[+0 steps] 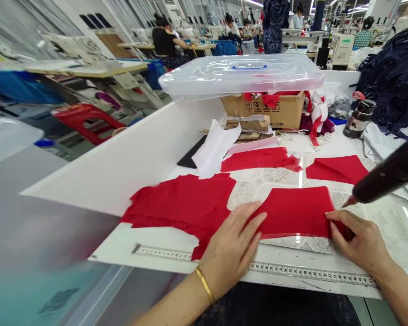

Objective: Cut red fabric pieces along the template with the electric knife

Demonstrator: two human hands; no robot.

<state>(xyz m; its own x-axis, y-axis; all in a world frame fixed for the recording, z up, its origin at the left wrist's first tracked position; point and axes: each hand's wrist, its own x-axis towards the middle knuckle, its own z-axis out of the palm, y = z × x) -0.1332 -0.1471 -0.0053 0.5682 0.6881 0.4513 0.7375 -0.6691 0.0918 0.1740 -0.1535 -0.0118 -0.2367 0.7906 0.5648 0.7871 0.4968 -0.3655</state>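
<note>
A cut red fabric piece (297, 210) lies flat on the table between my two hands. My left hand (229, 242) rests with fingers stretched out across its left end, next to a stack of red fabric pieces (180, 199). At the right edge of that same piece, my right hand (363, 240) pinches the cloth between thumb and index finger. Two more red fabric pieces, one at the middle back (258, 158) and one at the right (336, 168), lie beyond. A measuring tape (292, 270) runs along the front edge, partly covered by my left hand.
A dark rod-shaped thing (391, 172) juts in from the right above the table. White paper patterns (216, 149), a cardboard box (263, 111) under a clear plastic lid (241, 74), and a bottle (359, 118) stand behind. A white side panel (122, 158) borders the left.
</note>
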